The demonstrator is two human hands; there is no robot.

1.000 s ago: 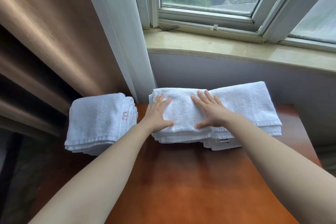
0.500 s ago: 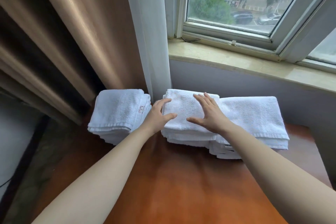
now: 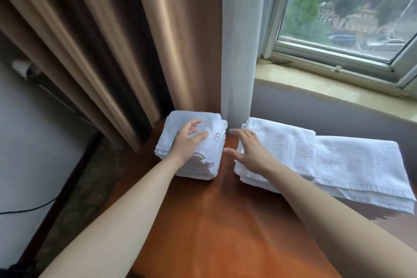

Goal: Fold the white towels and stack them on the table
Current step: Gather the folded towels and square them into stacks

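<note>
Your left hand (image 3: 188, 140) is now resting flat, fingers relaxed, on the small folded towel stack (image 3: 194, 149), having left the larger towel stack (image 3: 293, 156); your right hand (image 3: 246, 151), open, is touching that stack's near edge on the tabletop (image 3: 214, 221).

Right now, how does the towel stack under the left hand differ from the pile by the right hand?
The left stack is small, squarish and shows a stitched logo; the right pile is wider and plain. The left hand rests on top of the left stack; the right hand lies at the right pile's near edge. Both are folded white towels on the table.
</note>
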